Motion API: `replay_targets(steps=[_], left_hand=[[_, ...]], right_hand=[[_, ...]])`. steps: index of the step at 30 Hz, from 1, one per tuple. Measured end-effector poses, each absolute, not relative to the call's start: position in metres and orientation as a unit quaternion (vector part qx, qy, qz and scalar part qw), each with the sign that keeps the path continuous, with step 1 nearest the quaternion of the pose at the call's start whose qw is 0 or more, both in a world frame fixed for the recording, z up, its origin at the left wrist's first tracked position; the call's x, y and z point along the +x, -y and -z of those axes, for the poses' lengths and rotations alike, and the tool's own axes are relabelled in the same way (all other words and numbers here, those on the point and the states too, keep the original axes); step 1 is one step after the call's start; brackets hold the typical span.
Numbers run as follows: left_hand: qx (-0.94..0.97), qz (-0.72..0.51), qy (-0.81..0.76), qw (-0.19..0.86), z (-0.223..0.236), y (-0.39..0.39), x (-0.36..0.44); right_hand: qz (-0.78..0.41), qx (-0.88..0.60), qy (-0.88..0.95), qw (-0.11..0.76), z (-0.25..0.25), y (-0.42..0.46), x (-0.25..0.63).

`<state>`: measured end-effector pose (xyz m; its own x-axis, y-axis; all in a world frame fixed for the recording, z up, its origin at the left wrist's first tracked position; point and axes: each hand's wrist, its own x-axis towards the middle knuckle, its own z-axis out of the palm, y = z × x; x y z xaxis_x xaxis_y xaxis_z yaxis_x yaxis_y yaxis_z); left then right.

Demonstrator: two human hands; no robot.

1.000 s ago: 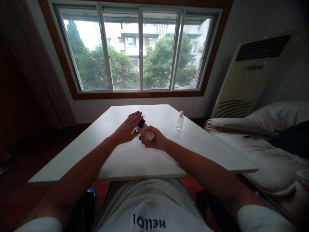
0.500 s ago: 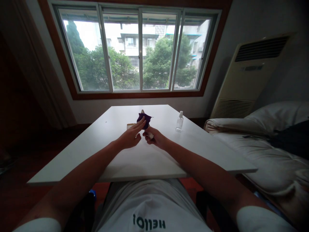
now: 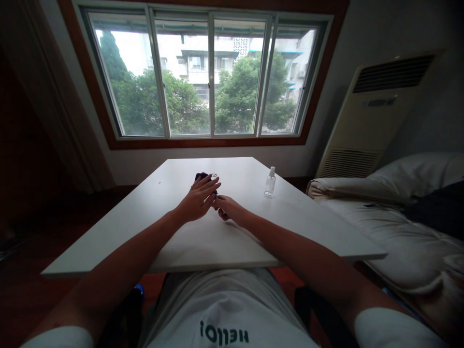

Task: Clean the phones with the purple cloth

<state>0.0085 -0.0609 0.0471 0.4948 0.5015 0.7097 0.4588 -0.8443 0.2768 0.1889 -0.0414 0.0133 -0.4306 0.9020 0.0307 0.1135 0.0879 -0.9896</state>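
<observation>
My left hand (image 3: 198, 199) lies with fingers spread over a dark purple cloth (image 3: 200, 176) on the white table (image 3: 250, 232), a little beyond the table's middle. Only the cloth's far edge shows past my fingertips, with a small shiny bit beside it. My right hand (image 3: 227, 208) rests on the table just right of the left one. Its fingers are curled and tucked against the left hand, and what they hold is hidden. The beige object seen earlier is out of sight.
A small clear spray bottle (image 3: 269, 182) stands upright on the table to the right of my hands. A bed with pale bedding (image 3: 395, 227) sits close to the table's right edge. A standing air conditioner (image 3: 373, 116) and a wide window (image 3: 210, 77) are behind.
The purple cloth, lifted between my hands half a second ago, is now down on the table under my spread left hand. My right hand has lowered and drawn in beside it.
</observation>
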Motion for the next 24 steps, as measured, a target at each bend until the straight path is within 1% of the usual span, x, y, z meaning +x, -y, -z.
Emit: replay_targets(steps=[6,11,16,19,21,24], left_hand=[[0.863,-0.415,-0.277,0.077,-0.055,0.07,0.012],[0.87,-0.404,-0.258,0.113,-0.058,0.076,0.014],[0.866,-0.426,-0.229,0.125,-0.055,0.076,0.015],[0.87,-0.416,-0.222,0.145,-0.053,0.077,0.015],[0.875,-0.408,-0.218,0.146,-0.053,0.078,0.014],[0.877,-0.415,-0.214,0.115,-0.051,0.076,0.014]], right_hand=[[-0.637,-0.366,0.568,0.369,-0.015,0.043,0.187],[-0.649,-0.356,0.558,0.374,-0.014,0.042,0.19],[-0.643,-0.351,0.569,0.374,-0.016,0.043,0.19],[-0.678,-0.343,0.535,0.369,-0.018,0.044,0.19],[-0.706,-0.335,0.51,0.36,-0.02,0.044,0.191],[-0.742,-0.306,0.48,0.355,-0.023,0.045,0.192]])
